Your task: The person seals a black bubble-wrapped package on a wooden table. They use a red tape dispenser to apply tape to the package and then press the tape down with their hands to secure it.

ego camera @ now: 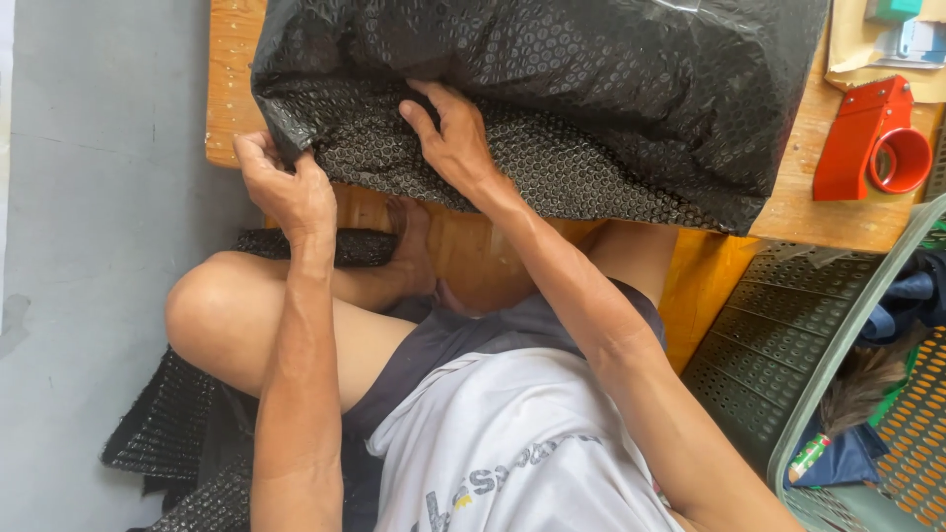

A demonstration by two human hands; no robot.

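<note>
Black bubble wrap (552,89) lies in a bulky bundle on the wooden surface (232,59), covering most of it and hanging slightly over the near edge. The left hand (286,187) is clenched on the bundle's near left corner, pinching a fold of the wrap at the edge of the surface. The right hand (448,133) lies on the underside layer of the wrap just right of that corner, fingers spread and curled against the bubbled sheet, pressing it rather than closing around it.

To the right of the bundle, on the same surface, sits a red tape dispenser (872,138), near but not touching the wrap. Beyond the dispenser, at the far right corner, lie a brown envelope (852,49) with some small items on it.

Below the bundle, the person's bare knee (212,310) and a white shirt (503,443) show, and more black bubble wrap (163,429) lies on the grey floor (89,197) under the leg. Right of the person stands a green perforated plastic basket (778,345) holding dark blue cloth (902,296).
</note>
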